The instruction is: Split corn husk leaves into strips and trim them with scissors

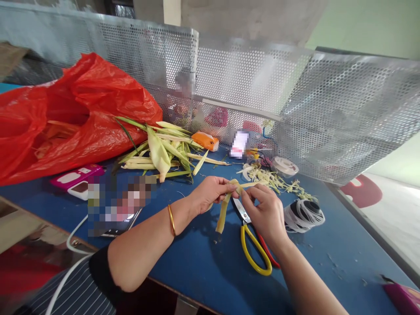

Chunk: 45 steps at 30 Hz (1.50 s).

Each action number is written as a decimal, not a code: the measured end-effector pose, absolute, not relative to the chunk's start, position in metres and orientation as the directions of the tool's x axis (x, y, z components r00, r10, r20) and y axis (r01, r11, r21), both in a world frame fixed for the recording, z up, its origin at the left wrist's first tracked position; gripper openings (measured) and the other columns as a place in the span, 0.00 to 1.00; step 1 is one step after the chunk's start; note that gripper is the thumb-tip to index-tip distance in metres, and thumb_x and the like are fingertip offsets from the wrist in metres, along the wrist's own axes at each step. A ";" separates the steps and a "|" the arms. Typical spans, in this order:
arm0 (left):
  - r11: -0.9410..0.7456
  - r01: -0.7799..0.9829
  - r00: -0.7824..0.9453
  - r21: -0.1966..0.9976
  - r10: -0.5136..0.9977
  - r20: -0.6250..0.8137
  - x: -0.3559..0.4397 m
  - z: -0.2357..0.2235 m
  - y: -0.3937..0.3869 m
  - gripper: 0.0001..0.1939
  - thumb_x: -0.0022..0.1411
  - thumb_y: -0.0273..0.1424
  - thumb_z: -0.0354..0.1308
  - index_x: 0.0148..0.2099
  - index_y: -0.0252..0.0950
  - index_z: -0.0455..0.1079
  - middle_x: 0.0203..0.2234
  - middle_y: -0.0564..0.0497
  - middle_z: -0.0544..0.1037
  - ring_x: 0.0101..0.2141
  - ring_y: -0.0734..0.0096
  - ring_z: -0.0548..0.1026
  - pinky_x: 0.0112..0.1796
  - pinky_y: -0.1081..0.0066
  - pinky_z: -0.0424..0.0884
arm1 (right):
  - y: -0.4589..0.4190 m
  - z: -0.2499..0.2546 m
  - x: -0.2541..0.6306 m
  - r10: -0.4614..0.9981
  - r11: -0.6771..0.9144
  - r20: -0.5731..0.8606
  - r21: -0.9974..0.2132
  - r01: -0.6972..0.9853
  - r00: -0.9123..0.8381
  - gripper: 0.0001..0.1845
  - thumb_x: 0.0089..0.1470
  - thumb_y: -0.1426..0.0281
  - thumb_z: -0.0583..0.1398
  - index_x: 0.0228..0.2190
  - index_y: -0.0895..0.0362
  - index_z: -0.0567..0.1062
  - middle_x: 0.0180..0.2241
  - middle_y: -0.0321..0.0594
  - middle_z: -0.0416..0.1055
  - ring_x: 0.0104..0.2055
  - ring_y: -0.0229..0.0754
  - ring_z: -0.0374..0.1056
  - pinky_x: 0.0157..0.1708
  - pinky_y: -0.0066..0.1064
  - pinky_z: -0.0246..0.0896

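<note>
My left hand (211, 192) and my right hand (265, 210) both pinch a pale yellow-green leaf strip (223, 210) over the blue table (203, 262). The strip bends between my fingers and one end hangs down toward the table. A gold bangle sits on my left wrist. Scissors with yellow and red handles (254, 245) lie on the table just under my right hand, blades pointing away from me.
A pile of green-yellow leaves (164, 151) lies beside a red plastic bag (65, 118) at the left. Leaf trimmings (278, 179), a white tape roll (285, 166), a coil of white thread (303, 214), an orange cutter (205, 141) and a phone (114, 214) surround me. Perforated metal screens (328, 109) stand behind.
</note>
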<state>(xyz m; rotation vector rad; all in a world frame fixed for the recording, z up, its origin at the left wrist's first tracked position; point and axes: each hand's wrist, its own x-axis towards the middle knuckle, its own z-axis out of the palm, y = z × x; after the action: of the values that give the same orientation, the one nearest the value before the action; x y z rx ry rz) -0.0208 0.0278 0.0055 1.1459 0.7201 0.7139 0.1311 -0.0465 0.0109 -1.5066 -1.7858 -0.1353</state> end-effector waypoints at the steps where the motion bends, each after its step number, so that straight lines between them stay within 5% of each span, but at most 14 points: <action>1: 0.248 -0.130 0.575 0.960 0.807 -0.131 -0.021 0.006 0.028 0.20 0.46 0.42 0.70 0.31 0.31 0.73 0.24 0.50 0.77 0.17 0.86 0.55 0.20 0.76 0.47 | -0.047 0.011 0.131 0.792 0.291 0.610 -0.386 0.876 0.005 0.20 0.60 0.65 0.55 0.17 0.55 0.66 0.20 0.34 0.61 0.27 0.38 0.60 0.30 0.30 0.51; 19: 0.261 -0.148 0.578 0.954 0.805 -0.131 -0.021 0.006 0.026 0.18 0.46 0.40 0.70 0.31 0.30 0.72 0.23 0.51 0.77 0.16 0.86 0.55 0.19 0.75 0.45 | -0.045 0.007 0.132 0.777 0.297 0.630 -0.373 0.879 0.005 0.19 0.59 0.67 0.56 0.17 0.55 0.66 0.20 0.33 0.61 0.26 0.37 0.58 0.30 0.30 0.50; 31: 0.348 -0.174 0.610 0.921 0.772 -0.177 -0.022 0.008 0.027 0.22 0.40 0.41 0.73 0.31 0.30 0.73 0.26 0.49 0.78 0.17 0.88 0.55 0.19 0.77 0.45 | -0.044 0.005 0.132 0.832 0.198 0.532 -0.550 0.812 0.157 0.18 0.56 0.67 0.58 0.16 0.56 0.66 0.19 0.31 0.60 0.24 0.35 0.57 0.27 0.29 0.48; 45: 0.327 -0.161 0.594 0.931 0.785 -0.173 -0.021 0.007 0.028 0.11 0.45 0.31 0.69 0.30 0.30 0.73 0.25 0.49 0.77 0.18 0.87 0.57 0.20 0.78 0.46 | -0.045 0.006 0.131 0.722 0.313 0.692 -0.284 0.906 -0.033 0.18 0.55 0.70 0.57 0.15 0.56 0.62 0.18 0.32 0.59 0.25 0.36 0.57 0.32 0.31 0.49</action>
<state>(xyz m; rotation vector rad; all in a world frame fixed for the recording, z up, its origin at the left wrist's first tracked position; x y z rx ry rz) -0.0207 0.0281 0.0075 1.0639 0.7014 0.6912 0.1309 -0.0450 0.0062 -1.4574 -1.7994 -0.2984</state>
